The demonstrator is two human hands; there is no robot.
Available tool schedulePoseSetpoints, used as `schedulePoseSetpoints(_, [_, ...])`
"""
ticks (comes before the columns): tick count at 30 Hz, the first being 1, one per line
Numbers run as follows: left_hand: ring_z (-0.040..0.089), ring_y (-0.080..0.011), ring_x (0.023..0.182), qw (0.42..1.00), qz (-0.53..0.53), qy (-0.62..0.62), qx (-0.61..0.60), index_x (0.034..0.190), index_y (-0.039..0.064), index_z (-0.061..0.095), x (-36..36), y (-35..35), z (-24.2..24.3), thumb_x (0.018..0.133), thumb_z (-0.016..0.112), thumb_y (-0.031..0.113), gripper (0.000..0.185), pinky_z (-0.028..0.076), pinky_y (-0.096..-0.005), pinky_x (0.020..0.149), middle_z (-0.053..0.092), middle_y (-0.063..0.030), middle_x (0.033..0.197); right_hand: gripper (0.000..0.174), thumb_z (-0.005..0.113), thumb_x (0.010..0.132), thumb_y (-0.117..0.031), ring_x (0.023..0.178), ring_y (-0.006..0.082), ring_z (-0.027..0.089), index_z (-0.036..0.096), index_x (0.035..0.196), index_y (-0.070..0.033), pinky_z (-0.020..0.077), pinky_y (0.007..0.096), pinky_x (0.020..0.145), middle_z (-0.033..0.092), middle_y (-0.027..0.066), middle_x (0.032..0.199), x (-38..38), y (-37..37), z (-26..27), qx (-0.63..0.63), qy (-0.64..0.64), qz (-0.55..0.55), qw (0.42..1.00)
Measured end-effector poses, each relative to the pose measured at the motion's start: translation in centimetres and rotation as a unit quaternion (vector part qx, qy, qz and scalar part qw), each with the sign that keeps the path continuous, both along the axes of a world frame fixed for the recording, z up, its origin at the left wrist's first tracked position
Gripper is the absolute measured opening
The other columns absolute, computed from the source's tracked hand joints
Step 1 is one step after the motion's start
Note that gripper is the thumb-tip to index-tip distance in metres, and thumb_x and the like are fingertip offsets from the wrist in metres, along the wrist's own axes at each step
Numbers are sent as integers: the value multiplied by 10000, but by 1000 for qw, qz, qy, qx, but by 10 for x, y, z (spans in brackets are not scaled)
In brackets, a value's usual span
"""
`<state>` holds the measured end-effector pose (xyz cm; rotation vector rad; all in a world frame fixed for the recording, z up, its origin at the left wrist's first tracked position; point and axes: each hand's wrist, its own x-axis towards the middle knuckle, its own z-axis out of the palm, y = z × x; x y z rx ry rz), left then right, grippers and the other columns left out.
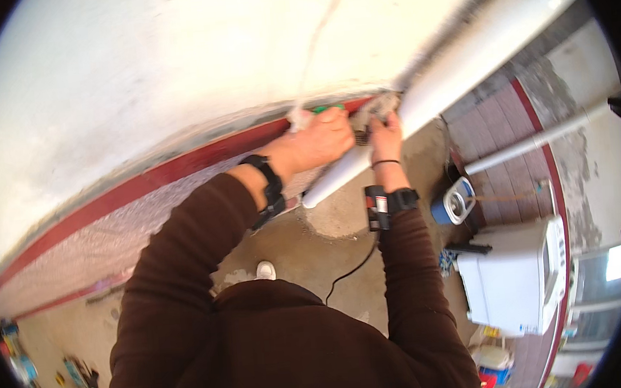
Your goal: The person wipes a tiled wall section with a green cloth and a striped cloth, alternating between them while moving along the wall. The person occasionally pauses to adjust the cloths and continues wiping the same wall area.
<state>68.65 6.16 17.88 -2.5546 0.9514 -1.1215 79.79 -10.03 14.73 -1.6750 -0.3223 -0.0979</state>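
My left hand [320,140] has curled fingers at the red wall trim [193,158]. Just past it are a crumpled whitish piece [298,117], apparently thin plastic, and a small green thing [329,108]. Blur and the hand itself hide whether it grips either one. My right hand [386,136] is beside the thick white pipe [447,93], its thumb and fingers closed at a rough grey clump [383,104]. A small dark ribbed object [361,137] shows between my hands, partly hidden.
The white pipe slants along the wall [168,57] and ends near the concrete floor [287,245]. To the right are a blue-and-white container [453,202], a thinner pipe [536,140] and a white appliance [506,282]. A black cable [357,269] hangs from my right wrist device [377,208].
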Motion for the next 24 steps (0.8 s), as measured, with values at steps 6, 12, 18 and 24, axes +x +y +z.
schedulePoseSetpoints(6, [492, -232, 1098, 996, 58, -52, 40, 949, 71, 581, -27, 20, -3, 720, 536, 147, 246, 326, -370, 1001, 587, -85, 1038, 291, 557, 733, 23, 799, 139, 519, 504, 1018, 4, 432, 262, 715, 561, 57, 950, -47, 27, 12, 80, 133, 118, 981])
schedulePoseSetpoints(12, [453, -221, 1159, 994, 90, 0, 60, 1018, 80, 547, -101, 71, 2, 756, 514, 164, 278, 283, -349, 1033, 569, -71, 1096, 330, 613, 712, -10, 854, 183, 552, 476, 1007, 43, 448, 295, 779, 580, 117, 937, -112, 64, 11, -87, -35, 152, 984])
schedulePoseSetpoints(18, [453, -210, 1165, 990, 128, 36, 41, 1036, 109, 544, -188, 126, 7, 757, 519, 144, 283, 281, -372, 1046, 563, -59, 1123, 423, 666, 707, -18, 879, 182, 565, 428, 1055, 10, 460, 294, 779, 571, 114, 956, -176, 122, -1, -81, -66, 178, 978])
schedulePoseSetpoints(24, [464, -184, 1163, 980, 195, 37, 18, 1035, 167, 557, -277, 178, 11, 759, 533, 149, 277, 296, -376, 1023, 549, -38, 1175, 461, 692, 702, -74, 874, 191, 572, 409, 1058, 5, 466, 306, 771, 564, 118, 951, -248, 181, 11, -89, -129, 236, 959])
